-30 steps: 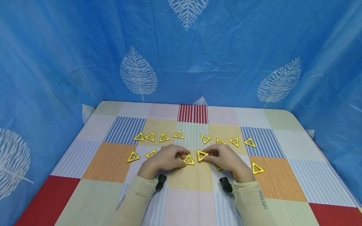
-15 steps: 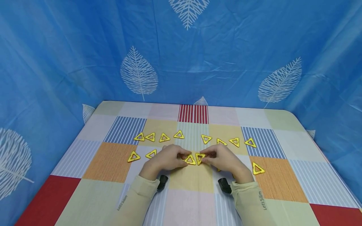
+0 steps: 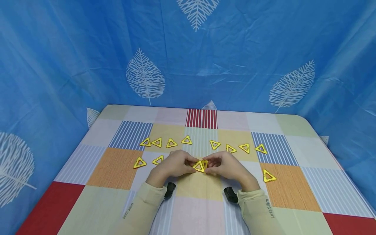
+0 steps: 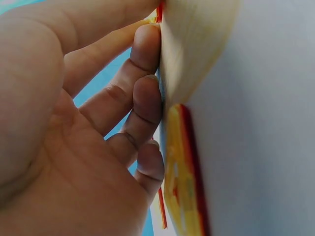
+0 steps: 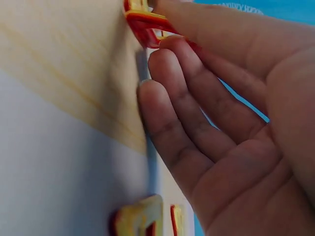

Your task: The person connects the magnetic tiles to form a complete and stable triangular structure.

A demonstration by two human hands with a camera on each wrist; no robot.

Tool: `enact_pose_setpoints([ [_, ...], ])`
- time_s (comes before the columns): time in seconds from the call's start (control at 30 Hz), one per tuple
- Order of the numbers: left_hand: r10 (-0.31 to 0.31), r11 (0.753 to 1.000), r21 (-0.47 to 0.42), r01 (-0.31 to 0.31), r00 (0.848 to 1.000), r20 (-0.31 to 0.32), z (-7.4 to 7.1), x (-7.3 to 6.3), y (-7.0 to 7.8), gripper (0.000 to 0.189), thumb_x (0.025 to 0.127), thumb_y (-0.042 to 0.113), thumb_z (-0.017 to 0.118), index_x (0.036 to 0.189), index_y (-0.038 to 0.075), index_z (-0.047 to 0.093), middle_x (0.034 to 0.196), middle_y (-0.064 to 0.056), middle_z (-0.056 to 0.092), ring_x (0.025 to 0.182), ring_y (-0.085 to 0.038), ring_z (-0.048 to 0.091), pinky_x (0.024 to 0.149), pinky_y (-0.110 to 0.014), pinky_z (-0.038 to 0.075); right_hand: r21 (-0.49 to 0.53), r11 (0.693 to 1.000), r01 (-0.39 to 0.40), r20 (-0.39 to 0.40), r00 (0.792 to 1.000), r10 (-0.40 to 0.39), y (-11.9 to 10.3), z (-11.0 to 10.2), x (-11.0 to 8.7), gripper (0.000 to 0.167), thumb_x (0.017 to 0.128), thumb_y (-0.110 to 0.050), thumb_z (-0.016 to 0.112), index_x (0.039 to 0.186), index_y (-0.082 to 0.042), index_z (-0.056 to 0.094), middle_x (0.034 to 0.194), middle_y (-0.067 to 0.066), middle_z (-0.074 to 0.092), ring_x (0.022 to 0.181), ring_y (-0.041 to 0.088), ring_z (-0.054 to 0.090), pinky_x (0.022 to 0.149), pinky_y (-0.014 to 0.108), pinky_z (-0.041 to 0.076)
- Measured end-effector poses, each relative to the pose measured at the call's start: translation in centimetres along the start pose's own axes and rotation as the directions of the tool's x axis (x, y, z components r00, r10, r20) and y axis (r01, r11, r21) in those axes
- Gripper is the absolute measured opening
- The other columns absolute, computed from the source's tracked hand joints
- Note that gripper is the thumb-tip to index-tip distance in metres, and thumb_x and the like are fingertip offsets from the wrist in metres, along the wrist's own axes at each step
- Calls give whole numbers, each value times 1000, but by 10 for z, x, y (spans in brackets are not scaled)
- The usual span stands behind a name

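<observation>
- The left hand [image 3: 174, 164] pinches a hollow yellow triangle [image 3: 198, 170] at table centre, its corners rounded
- The right hand [image 3: 228, 165] grips a second triangle [image 3: 206, 163], glossy, plastic-looking, red-sided, partly hidden behind the first; whether they touch is hard to tell
- Similar triangles [image 3: 269, 180] lie around on patchwork cloth [image 3: 199, 212] with plain and striped squares

Blue curtain [image 3: 232, 49] (white leaf prints [image 3: 146, 74] across it), patchwork tablecloth [image 3: 199, 212] below, red-striped patch [image 3: 201, 118] at far edge
</observation>
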State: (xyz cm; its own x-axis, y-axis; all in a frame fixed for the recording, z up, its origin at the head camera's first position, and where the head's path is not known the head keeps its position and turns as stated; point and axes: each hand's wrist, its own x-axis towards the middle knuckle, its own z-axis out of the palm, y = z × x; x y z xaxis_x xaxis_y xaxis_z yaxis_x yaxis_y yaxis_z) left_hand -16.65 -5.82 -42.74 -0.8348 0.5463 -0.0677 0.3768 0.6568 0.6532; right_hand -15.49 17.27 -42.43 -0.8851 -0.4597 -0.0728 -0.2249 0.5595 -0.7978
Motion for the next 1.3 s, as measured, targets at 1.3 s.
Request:
enact_pose_setpoints([
  [1.3,-37,997,-67,36,999,-10,0,-1,0,26,85,18,83,110,12,76,77,14,62,75,-7,55,89,-45,33,2,1000,16,-66,998,-16,3,11,6,44,73,-15,91,111,-2,75,90,-2,70,81,12,65,73,27,54],
])
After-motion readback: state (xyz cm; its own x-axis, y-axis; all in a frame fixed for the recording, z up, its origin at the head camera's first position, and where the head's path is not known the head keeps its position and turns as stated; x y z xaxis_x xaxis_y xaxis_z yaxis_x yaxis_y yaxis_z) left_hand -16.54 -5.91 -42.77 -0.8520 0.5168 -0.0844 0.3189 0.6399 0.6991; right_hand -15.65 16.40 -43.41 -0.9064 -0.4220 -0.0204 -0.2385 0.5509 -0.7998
